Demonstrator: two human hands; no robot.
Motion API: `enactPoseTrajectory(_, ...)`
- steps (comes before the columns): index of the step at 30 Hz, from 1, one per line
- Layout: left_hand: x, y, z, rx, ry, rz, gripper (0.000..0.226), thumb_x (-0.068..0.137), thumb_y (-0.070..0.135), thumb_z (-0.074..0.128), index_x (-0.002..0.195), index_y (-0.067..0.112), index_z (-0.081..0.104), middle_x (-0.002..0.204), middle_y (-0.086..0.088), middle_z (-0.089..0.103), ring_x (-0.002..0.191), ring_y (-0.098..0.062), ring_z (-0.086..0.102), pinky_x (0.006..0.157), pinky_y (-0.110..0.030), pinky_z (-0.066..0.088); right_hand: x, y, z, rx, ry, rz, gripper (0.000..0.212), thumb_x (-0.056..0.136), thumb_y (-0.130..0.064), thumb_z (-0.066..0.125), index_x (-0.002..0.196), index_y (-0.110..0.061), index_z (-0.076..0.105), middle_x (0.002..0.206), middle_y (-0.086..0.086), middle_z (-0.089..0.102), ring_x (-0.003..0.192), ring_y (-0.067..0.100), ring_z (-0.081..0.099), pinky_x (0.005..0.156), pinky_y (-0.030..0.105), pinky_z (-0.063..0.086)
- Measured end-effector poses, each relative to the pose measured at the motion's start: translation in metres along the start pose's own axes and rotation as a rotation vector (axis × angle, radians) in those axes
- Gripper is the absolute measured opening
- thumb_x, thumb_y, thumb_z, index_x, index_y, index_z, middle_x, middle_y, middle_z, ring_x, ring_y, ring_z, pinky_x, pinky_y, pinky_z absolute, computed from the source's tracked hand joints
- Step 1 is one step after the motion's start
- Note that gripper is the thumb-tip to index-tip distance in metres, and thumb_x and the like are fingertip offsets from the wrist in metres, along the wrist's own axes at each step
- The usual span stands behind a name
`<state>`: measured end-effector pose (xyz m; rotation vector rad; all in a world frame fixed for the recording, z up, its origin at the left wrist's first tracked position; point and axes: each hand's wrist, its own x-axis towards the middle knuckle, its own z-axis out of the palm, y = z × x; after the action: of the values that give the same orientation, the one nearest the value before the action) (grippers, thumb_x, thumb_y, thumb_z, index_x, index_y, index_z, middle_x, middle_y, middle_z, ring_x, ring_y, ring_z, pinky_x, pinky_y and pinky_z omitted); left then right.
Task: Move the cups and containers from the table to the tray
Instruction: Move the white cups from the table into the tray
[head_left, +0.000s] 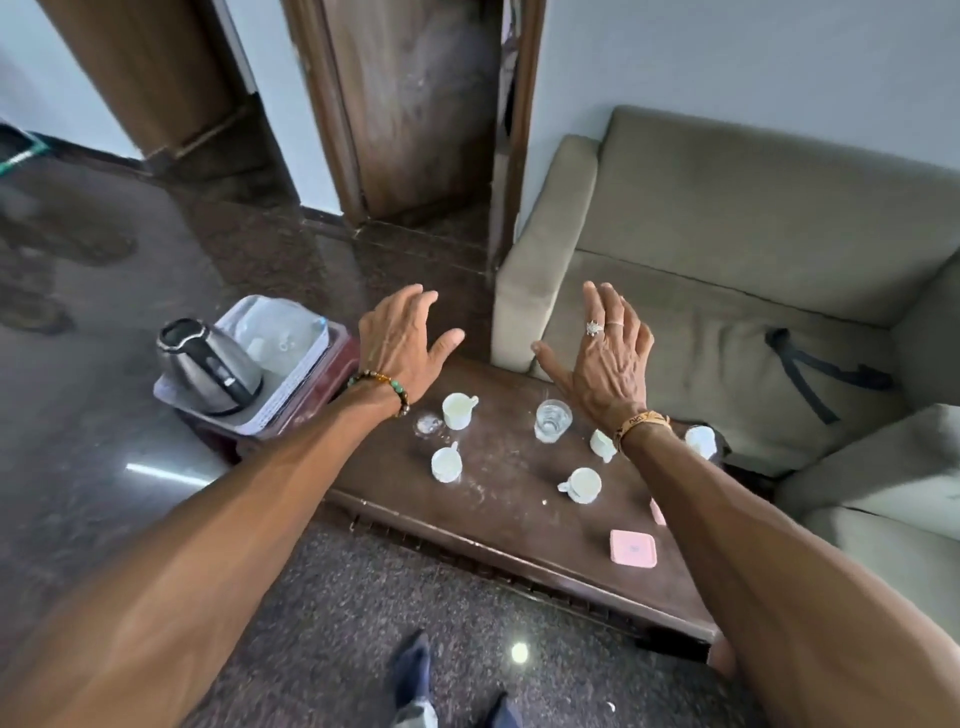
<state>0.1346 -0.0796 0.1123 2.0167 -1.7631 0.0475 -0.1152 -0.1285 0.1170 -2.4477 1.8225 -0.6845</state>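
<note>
Several small white cups stand on the dark wooden table (509, 525): one (458, 410) near my left wrist, one (447, 464) in front of it, one (583, 485) at mid-table, one (601, 445) partly behind my right wrist and one (701, 441) at the right edge. A clear glass (552, 420) stands in the middle and a second, fainter glass (428, 425) at the left. The white tray (291, 395) lies on a low stool left of the table. My left hand (402, 345) and my right hand (605, 356) hover open above the table's far end, holding nothing.
A steel kettle (210, 366) and clear glassware (278, 332) occupy the tray. Two pink coasters (632, 547) lie on the table's near right part. A beige sofa (727, 291) with a dark strap stands right behind the table. A brown door (415, 104) is ahead. My feet (415, 675) are on the speckled floor.
</note>
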Motion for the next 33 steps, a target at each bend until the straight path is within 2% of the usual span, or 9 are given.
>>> enactPoseTrajectory(4,-0.038,-0.030,-0.002,-0.006,0.019,-0.102,0.058,0.090,0.052,0.055,0.132,0.013,0.050,0.138,-0.010,0.050,0.128,-0.030,0.046,0.101,-0.047,0.037,-0.010,-0.026,0.022,0.080,-0.040,-0.049,0.091,0.085,-0.068,0.053,0.153,-0.013,0.027,0.158,0.013,0.031,0.143,0.034,0.029,0.113,0.051,0.026)
enactPoseTrajectory(11,-0.093,-0.079,0.002,-0.033,-0.030,-0.279,0.053,0.089,0.044,0.061,0.128,0.010,0.051,0.128,-0.013,0.055,0.116,-0.032,0.054,0.098,-0.045,0.046,-0.046,-0.072,0.067,0.121,-0.229,-0.158,0.091,0.088,-0.069,0.050,0.156,-0.014,0.022,0.159,0.011,0.029,0.143,0.032,0.028,0.115,0.051,0.027)
enactPoseTrajectory(18,-0.100,-0.131,-0.003,-0.051,-0.091,-0.397,0.053,0.089,0.048,0.059,0.129,0.015,0.049,0.128,-0.009,0.054,0.111,-0.029,0.058,0.090,-0.043,0.051,-0.045,-0.122,0.095,0.098,-0.300,-0.211,0.090,0.090,-0.069,0.047,0.157,-0.014,0.023,0.160,0.010,0.028,0.144,0.031,0.029,0.114,0.050,0.026)
enactPoseTrajectory(25,-0.072,-0.183,-0.024,-0.089,-0.100,-0.386,0.051,0.089,0.044,0.061,0.126,0.010,0.051,0.121,-0.014,0.056,0.110,-0.032,0.058,0.095,-0.043,0.051,-0.014,-0.179,0.103,0.116,-0.279,-0.216,0.089,0.091,-0.066,0.049,0.157,-0.015,0.020,0.161,0.011,0.025,0.145,0.031,0.027,0.116,0.049,0.026)
enactPoseTrajectory(33,-0.059,-0.208,-0.005,-0.141,-0.200,-0.401,0.050,0.091,0.044,0.058,0.131,0.014,0.049,0.129,-0.009,0.052,0.116,-0.027,0.056,0.098,-0.042,0.048,-0.012,-0.196,0.139,0.108,-0.329,-0.153,0.089,0.091,-0.068,0.047,0.157,-0.014,0.019,0.161,0.010,0.025,0.146,0.030,0.025,0.116,0.050,0.026)
